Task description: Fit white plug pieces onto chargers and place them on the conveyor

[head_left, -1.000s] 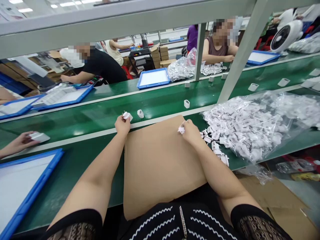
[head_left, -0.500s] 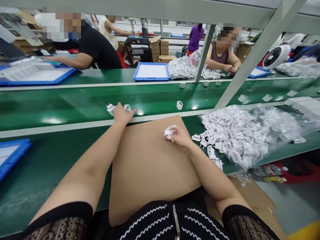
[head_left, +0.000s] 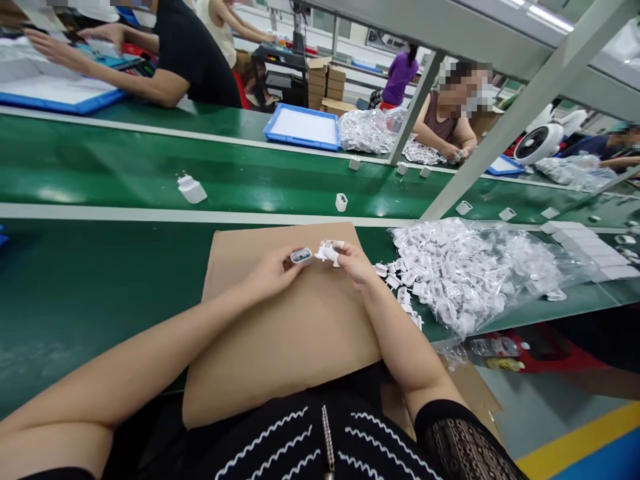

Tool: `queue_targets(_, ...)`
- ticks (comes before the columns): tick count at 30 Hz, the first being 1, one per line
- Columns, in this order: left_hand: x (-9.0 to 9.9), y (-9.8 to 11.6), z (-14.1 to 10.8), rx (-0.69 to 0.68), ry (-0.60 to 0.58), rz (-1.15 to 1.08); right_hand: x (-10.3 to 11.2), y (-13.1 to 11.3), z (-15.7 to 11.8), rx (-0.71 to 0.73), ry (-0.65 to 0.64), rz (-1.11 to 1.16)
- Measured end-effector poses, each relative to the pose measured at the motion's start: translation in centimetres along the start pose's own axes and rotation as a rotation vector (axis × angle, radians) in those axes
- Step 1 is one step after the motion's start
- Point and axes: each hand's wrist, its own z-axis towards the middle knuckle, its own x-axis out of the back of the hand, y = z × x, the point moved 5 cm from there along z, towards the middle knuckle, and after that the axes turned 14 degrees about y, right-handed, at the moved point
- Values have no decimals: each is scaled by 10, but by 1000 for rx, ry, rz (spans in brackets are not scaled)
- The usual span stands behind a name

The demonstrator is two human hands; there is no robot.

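Brings shell [head_left: 301,256] from belt [head_left: 270,187] to cardboard [head_left: 300,333], pinched in left hand [head_left: 274,272]; pinches cover [head_left: 327,253] in right hand [head_left: 357,266], now near but unjoined.

Shell [head_left: 301,256]: white, small, rounded-oblong. Open end shows, grey-and-dark innards visible inside; nothing fitted in the mouth. Mouth turned toward the camera, long axis roughly 9 to 3 o'clock. Pinched in left hand [head_left: 271,272], grip coming in from 8 o'clock.

Cap [head_left: 329,253]: white, small, irregular outline with thin projections, some of them toward 12 o'clock. Finer detail too small to read. Held in the fingertips of right hand [head_left: 356,265], grip from 4 o'clock.

Cap is at 3 o'clock from shell, just beside it, narrow gap, not joined. Both held over the 12 o'clock part of board [head_left: 285,327].
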Motion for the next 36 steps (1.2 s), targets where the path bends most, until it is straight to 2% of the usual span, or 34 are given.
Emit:
queue_targets(3,-12,7,-28,-31,6,-14,-3,-3,-4,115,64,-93)
queue_targets(6,-14,-1,-34,-7,78,-64,-5,-8,-11,208,111,-138)
queue_targets(9,-17,-5,-31,-5,61,-86,-9,-11,-15,247,80,-150)
queue_targets(12,-18,-3,-30,-9,31,-73,-10,-11,-17,223,55,-179)
queue_targets(16,-16,-3,-29,66,55,-118,-15,-13,-24,188,-97,-185)
queue_targets(19,-14,-2,-28,106,7,-98,-18,-24,-32,394,-129,-306)
queue_targets(22,-11,1,-26,126,-15,-96,-23,-31,-38,653,-80,-619)
queue_targets(24,-10,2,-24,140,-20,-117,-29,-30,-40,746,-106,-818)
queue_targets(29,-12,-1,-22,141,-21,-142,-41,-27,-38,875,-160,-1069)
queue_targets(36,-13,-5,-21,148,-6,-159,-45,-30,-39,916,-192,-1051)
